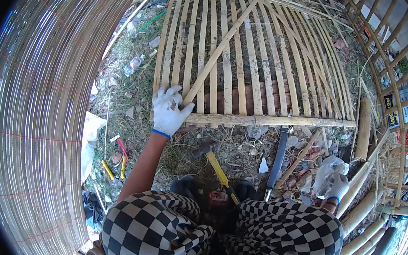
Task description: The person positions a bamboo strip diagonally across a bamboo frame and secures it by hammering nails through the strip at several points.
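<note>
My left hand (170, 111), in a white glove with a blue cuff, rests on the near left corner of a bamboo slat panel (245, 118). Its fingers are spread over the slats, and the thumb points right. A diagonal bamboo strip (222, 47) crosses the panel, its lower end close to that thumb. Low on the right, my right hand (339, 186), also gloved, is at a clear plastic bag (327, 171); its fingers are mostly hidden. Between my feet lies a hammer (217, 168) with a yellow handle. A long dark blade (277, 157) lies right of it.
A rolled-out bamboo blind (41, 110) stands along the left. Yellow-handled pliers (123, 166) lie on the littered ground. Bamboo poles (361, 218) are stacked at the right, below a curved bamboo lattice (401, 93). A red box (218, 196) sits between my feet.
</note>
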Available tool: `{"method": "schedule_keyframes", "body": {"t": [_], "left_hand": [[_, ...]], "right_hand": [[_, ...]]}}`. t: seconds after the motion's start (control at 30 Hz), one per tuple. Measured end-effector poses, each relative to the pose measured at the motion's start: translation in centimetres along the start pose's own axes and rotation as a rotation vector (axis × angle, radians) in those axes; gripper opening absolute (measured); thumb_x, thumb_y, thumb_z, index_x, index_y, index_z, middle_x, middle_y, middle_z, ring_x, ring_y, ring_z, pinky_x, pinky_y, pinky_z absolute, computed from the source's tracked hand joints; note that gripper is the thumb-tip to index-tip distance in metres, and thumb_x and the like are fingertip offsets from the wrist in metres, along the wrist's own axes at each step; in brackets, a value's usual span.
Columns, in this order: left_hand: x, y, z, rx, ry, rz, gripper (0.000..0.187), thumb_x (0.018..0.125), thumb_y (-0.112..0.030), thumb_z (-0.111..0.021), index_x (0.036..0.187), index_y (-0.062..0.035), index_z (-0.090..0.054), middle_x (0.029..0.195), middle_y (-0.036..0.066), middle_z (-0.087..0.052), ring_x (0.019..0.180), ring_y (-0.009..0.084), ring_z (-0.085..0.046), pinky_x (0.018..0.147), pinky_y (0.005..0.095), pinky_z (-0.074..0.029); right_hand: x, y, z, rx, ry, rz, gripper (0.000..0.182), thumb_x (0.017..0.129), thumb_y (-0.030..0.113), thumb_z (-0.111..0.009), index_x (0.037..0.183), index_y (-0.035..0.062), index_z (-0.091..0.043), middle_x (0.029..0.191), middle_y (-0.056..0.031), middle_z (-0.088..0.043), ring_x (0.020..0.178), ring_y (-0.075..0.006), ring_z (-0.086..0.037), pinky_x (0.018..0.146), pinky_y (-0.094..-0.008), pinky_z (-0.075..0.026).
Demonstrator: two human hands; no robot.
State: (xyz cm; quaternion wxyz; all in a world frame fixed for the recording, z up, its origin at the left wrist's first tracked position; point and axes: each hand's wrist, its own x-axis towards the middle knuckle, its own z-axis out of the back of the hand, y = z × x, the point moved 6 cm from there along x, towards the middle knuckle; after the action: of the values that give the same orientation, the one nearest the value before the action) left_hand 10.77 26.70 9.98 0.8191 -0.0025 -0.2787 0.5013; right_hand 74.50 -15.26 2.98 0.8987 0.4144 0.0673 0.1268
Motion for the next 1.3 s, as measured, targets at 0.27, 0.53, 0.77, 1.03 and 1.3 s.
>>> {"method": "schedule_keyframes", "body": {"t": [0.27,0.53,0.77,1.03,1.3], "left_hand": [[-0.2,1.4,-0.3,-0.123,-0.003,0.083,0.033,0.081,-0.035,-0.091,0.079,-0.0073,-0.074,0.132,0.013,-0.073,0.131,0.0443,-0.060,0.112,0.0579,-0.046],[-0.9,-8.0,3.3,-0.481,-0.130,0.030,0.026,0.087,-0.023,-0.091,0.108,-0.0143,-0.080,0.124,0.010,-0.075,0.119,0.0335,-0.067,0.106,0.0515,-0.053],[-4.0,-15.5,1.6,-1.103,0.467,0.244,0.044,0.095,-0.010,-0.085,0.138,-0.0078,-0.075,0.121,0.009,-0.078,0.110,0.0180,-0.074,0.099,0.0339,-0.059],[-5.3,-13.8,1.0,-1.170,0.263,0.303,0.029,0.095,-0.010,-0.082,0.123,-0.0016,-0.082,0.112,0.014,-0.081,0.103,0.0238,-0.078,0.093,0.0355,-0.062],[-4.0,-12.1,4.6,-0.852,0.010,0.138,0.010,0.095,0.000,-0.080,0.105,-0.0028,-0.081,0.113,0.009,-0.077,0.102,0.0173,-0.074,0.093,0.0319,-0.060]], "right_hand": [[0.8,9.4,4.1,-0.023,0.088,0.157,0.021,0.103,0.017,-0.073,0.088,0.0044,-0.068,0.068,-0.0018,-0.065,0.054,-0.0094,-0.062,0.045,-0.0268,-0.046],[-12.5,25.5,-9.2,0.600,0.728,0.220,0.016,0.109,0.018,-0.070,0.098,0.0062,-0.072,0.077,-0.0038,-0.069,0.060,-0.0130,-0.063,0.054,-0.0278,-0.051],[-26.3,28.9,-19.4,0.913,1.291,-0.246,0.024,0.108,0.025,-0.076,0.098,0.0032,-0.075,0.071,-0.0016,-0.064,0.057,-0.0138,-0.060,0.052,-0.0292,-0.046],[-30.8,28.8,-21.2,0.945,1.374,-0.421,0.023,0.111,0.026,-0.072,0.105,0.0037,-0.072,0.067,0.0022,-0.056,0.052,-0.0098,-0.051,0.049,-0.0256,-0.038],[-33.1,27.5,-22.0,0.744,1.418,-0.303,0.027,0.112,0.032,-0.070,0.111,0.0047,-0.071,0.077,0.0030,-0.060,0.060,-0.0093,-0.058,0.055,-0.0248,-0.046]]}}
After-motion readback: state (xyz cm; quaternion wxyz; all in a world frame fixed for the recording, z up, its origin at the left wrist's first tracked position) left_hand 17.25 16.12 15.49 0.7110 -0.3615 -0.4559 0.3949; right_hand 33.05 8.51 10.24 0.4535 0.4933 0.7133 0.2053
